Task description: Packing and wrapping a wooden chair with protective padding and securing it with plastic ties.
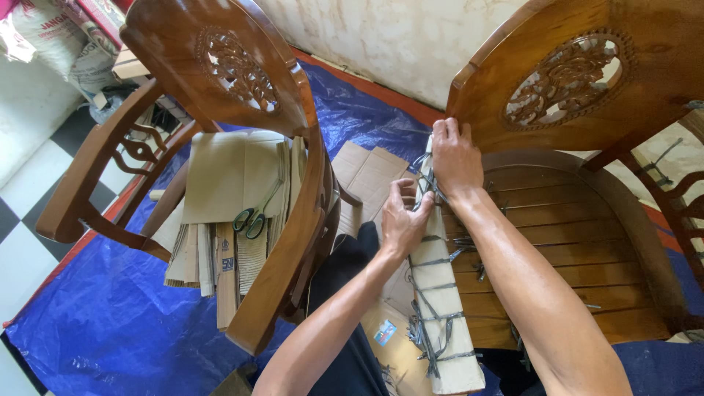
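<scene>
**a:** the wrapped armrest [440,293] — where is it from where you sit?

**b:** i see it on the left side of the right-hand chair [565,220], running from the carved backrest down toward the bottom of my view. it's covered in pale cardboard and criss-crossed with grey strapping [433,315].

**a:** and the hands?

**b:** my right hand [455,158] lies on the top end of the wrap, just below the backrest, fingers bent over and pressing the cardboard and a strand of strapping there. my left hand [402,216] is just beside it, a little lower, closed in a pinch on the strapping at the inner edge of the wrap. the two hands are nearly touching.

**a:** what's on the seat?

**b:** the slatted wooden seat [557,264] has short grey offcuts of strapping scattered along it, close to the wrap.

**a:** further out?

**b:** flattened cardboard pieces [367,172] lie on the blue tarp [110,323] between the two chairs, and more cardboard sits under the armrest near the bottom. to the left is a second wooden chair [242,88] with the same carved back. its seat is piled with folded cardboard sheets [227,183], and green-handled scissors [253,218] lie on top of them. beyond the tarp i see black and white floor tiles [29,242] and a pale wall [396,37] behind.
</scene>
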